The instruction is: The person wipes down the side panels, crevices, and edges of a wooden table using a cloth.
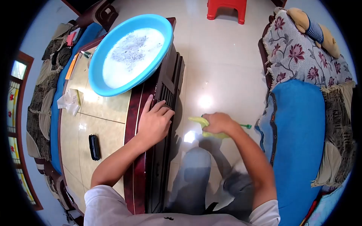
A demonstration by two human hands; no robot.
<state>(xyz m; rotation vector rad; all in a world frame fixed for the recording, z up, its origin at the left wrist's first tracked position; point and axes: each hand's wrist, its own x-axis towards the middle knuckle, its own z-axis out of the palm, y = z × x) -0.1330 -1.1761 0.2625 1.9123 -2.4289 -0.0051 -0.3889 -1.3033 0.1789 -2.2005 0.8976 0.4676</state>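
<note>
My left hand (155, 119) rests on the dark red wooden edge of the table (136, 165), its fingers stretched out over the rim. Low over the tiled floor, my right hand (219, 123) is closed around a yellow-green cloth (199, 120), whose ends poke out on the left and below. A thin green tip (247, 126) shows just right of that hand; whether it is held or lies behind, I cannot tell. Beyond my left hand, a blue basin (98, 77) stands on the table, holding whitish, foamy liquid with dark specks.
A dark case (94, 147) and a crumpled plastic bag (70, 101) lie on the tabletop. To the right runs a sofa with a blue cover (298, 150) and a plush toy (316, 32). A red stool (226, 8) stands ahead on the floor.
</note>
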